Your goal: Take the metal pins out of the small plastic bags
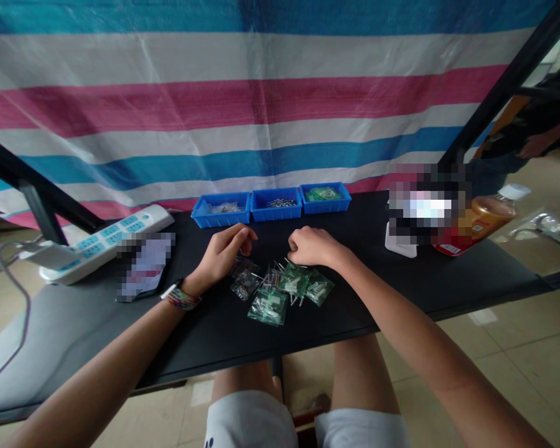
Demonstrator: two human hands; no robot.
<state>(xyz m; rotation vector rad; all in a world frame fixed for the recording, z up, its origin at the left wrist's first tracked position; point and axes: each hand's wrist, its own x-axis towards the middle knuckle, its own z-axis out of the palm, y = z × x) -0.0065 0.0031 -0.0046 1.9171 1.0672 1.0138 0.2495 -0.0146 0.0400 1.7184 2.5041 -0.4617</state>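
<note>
My left hand (227, 249) is over the black table, its fingers curled in and the thumb against the index finger. Whatever it may hold is hidden. Just below it lie small clear bags with dark contents (246, 283). My right hand (313, 246) is closed, knuckles up, at the far edge of the pile; its fingertips are hidden. Under and in front of it are green-tinted plastic bags (293, 278) with white pieces inside, and another green bag (268, 306) lies closer to me. Thin metal screws or pins (271, 275) are scattered among the bags.
Three blue bins (276, 204) stand in a row at the back, holding bags and metal pieces. To the left are a power strip (116, 239) with a plugged-in charger and a phone (147, 267). At the right are a white box (400, 241) and a bottle (478, 221).
</note>
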